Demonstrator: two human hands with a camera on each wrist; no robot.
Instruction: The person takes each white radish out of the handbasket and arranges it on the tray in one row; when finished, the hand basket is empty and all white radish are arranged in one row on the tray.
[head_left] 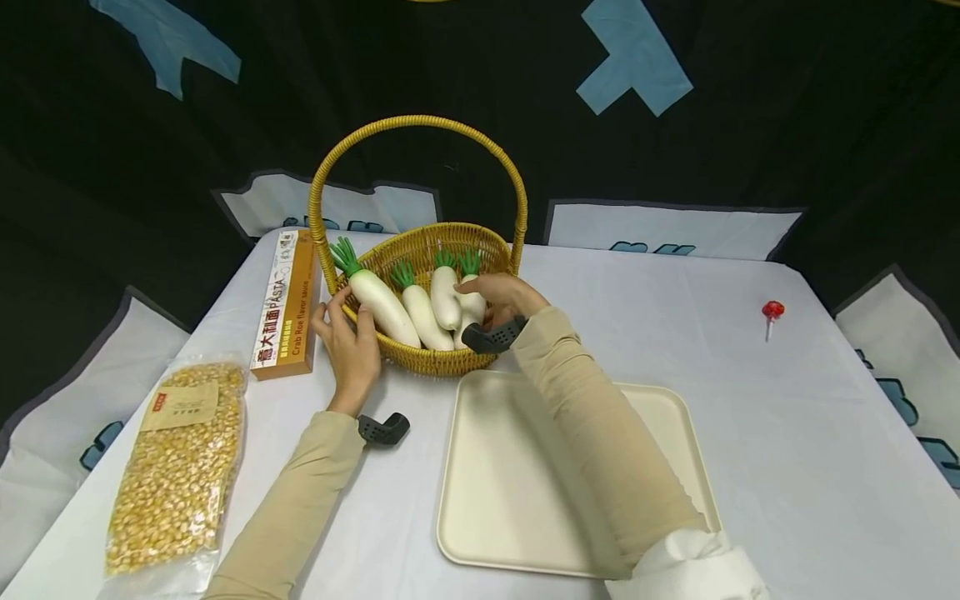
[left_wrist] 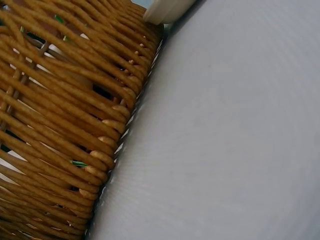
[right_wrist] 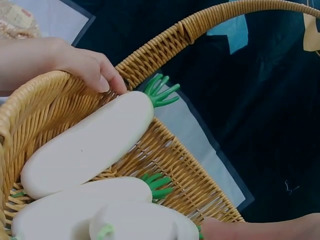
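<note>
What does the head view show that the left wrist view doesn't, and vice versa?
Only the head view: left hand, right hand, recognizable white radishes, pasta box, corn bag, red lollipop, arched handle.

Only the left wrist view: green slivers through the weave, close up.

Both: wicker basket and white tablecloth; the cream rim in the wrist view is probably the tray.

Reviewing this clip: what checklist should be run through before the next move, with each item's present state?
1. Basket upright on the table: ok.
2. Left hand holding the basket's rim: ok.
3. Four white radishes visible inside the basket: ok.
4. Right hand firmly gripping a radish: cannot tell; its fingers are partly hidden.
5. Whole tray visible: not ok; the right sleeve covers part.
6. Lollipop apart from the tray: ok.
</note>
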